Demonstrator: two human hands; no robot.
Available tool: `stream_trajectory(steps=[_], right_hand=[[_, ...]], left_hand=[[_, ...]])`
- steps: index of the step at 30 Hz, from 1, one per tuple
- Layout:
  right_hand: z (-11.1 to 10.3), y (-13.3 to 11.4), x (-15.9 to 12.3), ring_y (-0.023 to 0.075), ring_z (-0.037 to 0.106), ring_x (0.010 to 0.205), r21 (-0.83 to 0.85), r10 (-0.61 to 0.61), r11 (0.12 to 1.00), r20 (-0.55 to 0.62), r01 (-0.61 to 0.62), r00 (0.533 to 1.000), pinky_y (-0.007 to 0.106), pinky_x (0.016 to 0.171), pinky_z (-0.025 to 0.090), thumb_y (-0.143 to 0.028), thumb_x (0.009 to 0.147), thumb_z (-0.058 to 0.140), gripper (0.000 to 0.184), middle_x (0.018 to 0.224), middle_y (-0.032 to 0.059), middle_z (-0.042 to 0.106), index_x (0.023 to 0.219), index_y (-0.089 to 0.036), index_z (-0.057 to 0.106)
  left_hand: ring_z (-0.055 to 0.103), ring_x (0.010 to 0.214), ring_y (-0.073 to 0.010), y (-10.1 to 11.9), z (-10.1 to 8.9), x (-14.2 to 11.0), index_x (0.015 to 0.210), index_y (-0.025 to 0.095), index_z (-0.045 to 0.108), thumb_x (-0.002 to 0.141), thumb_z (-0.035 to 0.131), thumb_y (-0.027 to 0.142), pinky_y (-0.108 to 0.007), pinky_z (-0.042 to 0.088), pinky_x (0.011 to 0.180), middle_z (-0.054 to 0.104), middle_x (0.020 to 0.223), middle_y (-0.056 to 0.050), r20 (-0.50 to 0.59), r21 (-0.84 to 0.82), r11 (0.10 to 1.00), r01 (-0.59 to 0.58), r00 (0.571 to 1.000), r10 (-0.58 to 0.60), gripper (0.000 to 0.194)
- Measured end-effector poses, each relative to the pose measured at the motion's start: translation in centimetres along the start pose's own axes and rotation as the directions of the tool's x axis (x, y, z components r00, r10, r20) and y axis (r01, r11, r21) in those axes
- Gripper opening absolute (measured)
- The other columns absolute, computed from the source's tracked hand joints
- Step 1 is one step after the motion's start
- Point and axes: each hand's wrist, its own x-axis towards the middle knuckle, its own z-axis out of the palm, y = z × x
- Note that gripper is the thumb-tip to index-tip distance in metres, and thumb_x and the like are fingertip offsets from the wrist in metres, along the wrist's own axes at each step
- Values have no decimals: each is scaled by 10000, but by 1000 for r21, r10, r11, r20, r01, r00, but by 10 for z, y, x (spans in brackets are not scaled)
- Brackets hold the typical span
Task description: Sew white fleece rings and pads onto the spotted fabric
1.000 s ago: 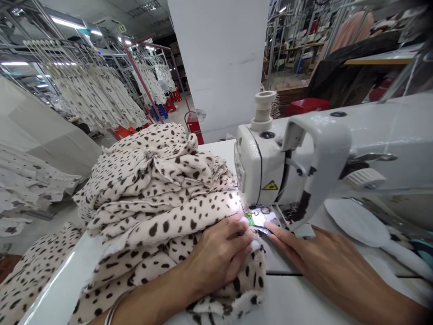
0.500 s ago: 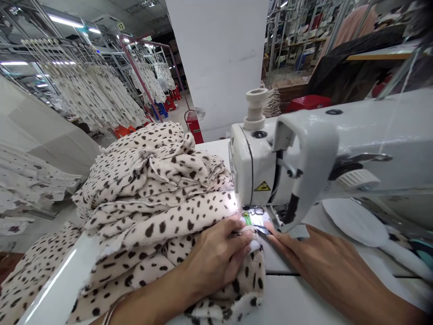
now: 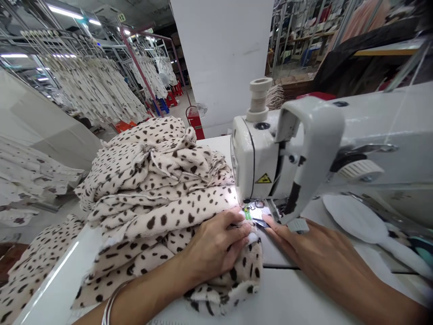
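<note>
L hand (image 3: 214, 246) lies on the spotted cream cloth (image 3: 152, 189), w/ fingers a bit curved. It presses down, not clenched, and does not grab a fold. A thin bangle (image 3: 110, 305) sits on that wrist. R hand (image 3: 314, 253) is stretched out flat on the white sewing table (image 3: 280, 300), fingers open and pointing at the needle spot. A small dark pointy thing (image 3: 260, 222) lies at the R fingertips. Can't tell if they pinch it.

The cloth is a big messy heap on the table, and its edge runs up to the white sewing mach. (image 3: 257, 162), right by the foot under the mach. head. A bright green bit (image 3: 248, 215) shows there, but it is too small to tell what it is. The mach. arm stands over the R hand's fingers and blocks part of the view. A thread spool (image 3: 259, 97) stands on top. A flat white oval piece (image 3: 352, 221) lies to the right. More spotted cloth (image 3: 37, 257) hangs past the table's left side. Behind are a white post (image 3: 219, 58), a red fire extinguisher (image 3: 195, 123), and racks of hanging clothes (image 3: 91, 85).
</note>
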Motion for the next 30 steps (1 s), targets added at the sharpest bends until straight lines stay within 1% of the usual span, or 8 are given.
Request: stream_trajectory(steps=[5,9,11,17,20,25,28,30], right_hand=[[3,-2,3,142,395,474,-44,10,999,-21,-11,1000,262,425,111,-329,1010,271,413,556,5,414,928,-228,663],[-2,3,3,132,418,432,-35,44,998,-12,-44,999,265,414,200,-329,1016,266,503,536,9,437,675,-216,619],[-7,7,1,136,457,418,-25,75,997,12,-75,997,274,410,250,-331,1014,279,518,553,16,483,625,-214,600],[-19,9,0,143,533,430,96,84,992,38,-87,996,272,388,308,-363,1015,303,478,617,20,565,734,-210,659],[-20,5,2,158,560,463,121,75,989,35,-79,997,279,406,333,-363,1016,310,471,614,23,568,736,-210,657],[-20,6,2,155,566,484,185,78,979,68,-89,995,270,422,339,-358,1014,333,435,615,13,559,752,-209,647],[-22,12,2,138,547,469,182,104,976,78,-117,991,262,414,330,-381,1014,326,452,656,25,581,764,-203,658],[-24,17,2,134,543,458,178,122,975,61,-131,991,265,413,344,-394,1016,315,454,667,29,588,832,-195,680]], left_hand=[[662,929,-182,-2,-1,1,1078,147,635,945,499,182,-306,605,775,648,1003,-99,28,-8,1000,-23,999,23,193],[623,969,-190,-5,-4,2,1082,138,625,951,487,170,-302,584,782,615,989,-99,56,15,999,-50,997,49,193],[584,1003,-206,-5,-5,3,1072,137,630,946,490,157,-317,564,800,595,977,-101,72,44,996,-74,995,70,189],[529,867,-210,0,-7,7,1033,119,641,930,509,141,-339,526,741,589,929,-104,94,209,971,-113,991,95,168],[532,823,-202,3,-9,8,1033,106,629,949,469,135,-333,531,726,600,890,-97,113,221,967,-128,988,105,183],[569,904,-237,23,-5,1,1145,112,558,960,444,173,-422,556,803,608,998,-115,227,209,978,26,971,-75,226],[587,996,-271,31,5,-10,1205,120,502,974,448,233,-468,564,831,584,1090,-134,199,224,965,138,963,-184,263],[592,1036,-265,29,10,-16,1224,139,483,986,422,228,-438,575,823,564,1150,-144,162,182,970,159,968,-189,261]])
